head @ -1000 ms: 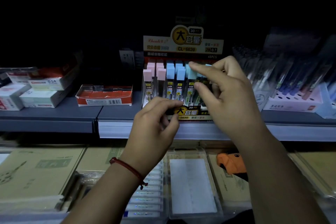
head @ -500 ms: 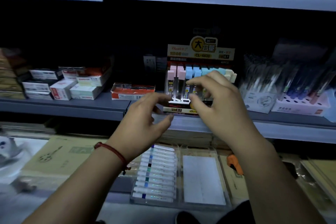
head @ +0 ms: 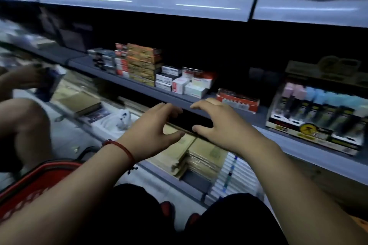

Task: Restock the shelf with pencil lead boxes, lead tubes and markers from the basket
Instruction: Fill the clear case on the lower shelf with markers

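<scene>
Hovering, fingers point(head: 201, 105) open and empty, left hand point(head: 155, 133) and right hand point(head: 225, 125) may clip boxes point(head: 180, 84) at 12 o'clock reaching basket point(head: 37, 180) at 7.

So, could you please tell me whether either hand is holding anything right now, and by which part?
Nothing is held. The left hand and the right hand both hover empty in front of the shelf, fingers loosely spread.

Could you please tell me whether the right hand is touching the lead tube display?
Apart. The head view shows the right hand well left of the lead tube display, with a red box and bare shelf between them.
</scene>
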